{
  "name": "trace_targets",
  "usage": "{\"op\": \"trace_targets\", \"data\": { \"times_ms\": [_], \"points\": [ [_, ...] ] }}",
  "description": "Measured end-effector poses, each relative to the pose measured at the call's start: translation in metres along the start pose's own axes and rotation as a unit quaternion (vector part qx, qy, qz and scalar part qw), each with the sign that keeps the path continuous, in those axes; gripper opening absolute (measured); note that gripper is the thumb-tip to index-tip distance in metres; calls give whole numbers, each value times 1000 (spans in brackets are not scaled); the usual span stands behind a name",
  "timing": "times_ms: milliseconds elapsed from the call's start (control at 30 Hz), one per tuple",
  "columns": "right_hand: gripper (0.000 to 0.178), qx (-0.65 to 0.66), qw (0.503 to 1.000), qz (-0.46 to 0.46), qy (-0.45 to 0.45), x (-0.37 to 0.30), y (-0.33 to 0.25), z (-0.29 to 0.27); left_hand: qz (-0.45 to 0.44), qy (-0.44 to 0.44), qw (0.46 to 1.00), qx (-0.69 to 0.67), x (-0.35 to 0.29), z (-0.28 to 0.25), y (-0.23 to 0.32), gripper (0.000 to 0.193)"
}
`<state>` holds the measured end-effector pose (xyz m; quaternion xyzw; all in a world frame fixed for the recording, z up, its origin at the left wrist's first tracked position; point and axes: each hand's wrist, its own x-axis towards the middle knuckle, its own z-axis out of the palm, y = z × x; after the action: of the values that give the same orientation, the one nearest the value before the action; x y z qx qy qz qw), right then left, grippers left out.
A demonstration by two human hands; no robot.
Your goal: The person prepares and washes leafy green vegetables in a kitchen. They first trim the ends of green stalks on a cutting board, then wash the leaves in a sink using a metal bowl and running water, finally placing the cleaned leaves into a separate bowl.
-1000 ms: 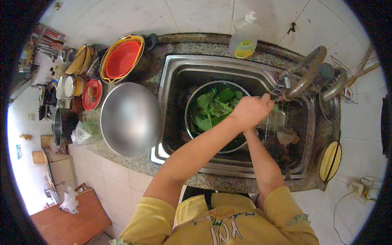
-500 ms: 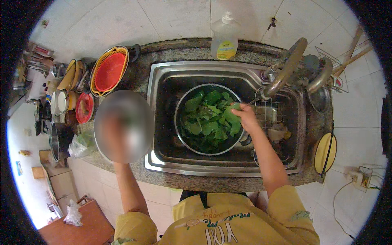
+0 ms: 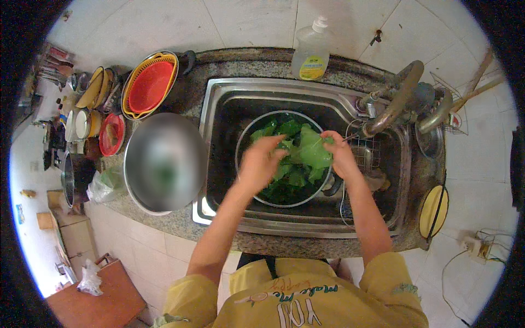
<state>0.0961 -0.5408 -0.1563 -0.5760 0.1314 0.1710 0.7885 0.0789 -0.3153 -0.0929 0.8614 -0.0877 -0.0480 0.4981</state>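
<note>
Leafy greens fill a round pot standing in the steel sink. Above them, my right hand pinches a large green leaf by its edge at the pot's right side. My left hand hovers over the pot's left part, a little smeared by motion. Its fingers point toward the leaf, with thumb and fingertips apart and nothing visible between them. On the counter left of the sink sits a wide metal bowl. Its inside is blurred, with a green patch showing.
The sink has a faucet at its right and a wire rack inside. Behind stands a dish soap bottle. Nested red and yellow baskets lean at the back left, near a plastic bag.
My left hand has moved right, from the metal bowl to over the pot. My right hand still holds a leaf, now spread more plainly above the greens. The whole view has shifted slightly.
</note>
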Motion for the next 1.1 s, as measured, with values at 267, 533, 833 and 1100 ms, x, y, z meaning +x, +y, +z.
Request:
{"op": "trace_targets", "data": {
  "times_ms": [267,533,833,1100],
  "points": [
    [42,-291,945,-146,32,-18,-35,15,86,-75,993,20,44,109,-11,50],
    [19,-455,852,-211,148,-26,-48,8,37,-113,993,11,46,109,-16,27],
    [13,-409,885,-216,57,-18,-60,5,98,31,995,11,47,73,-35,48],
    [13,-443,855,-266,38,-14,-59,20,121,-35,987,-98,53,83,9,39]
  ]
}}
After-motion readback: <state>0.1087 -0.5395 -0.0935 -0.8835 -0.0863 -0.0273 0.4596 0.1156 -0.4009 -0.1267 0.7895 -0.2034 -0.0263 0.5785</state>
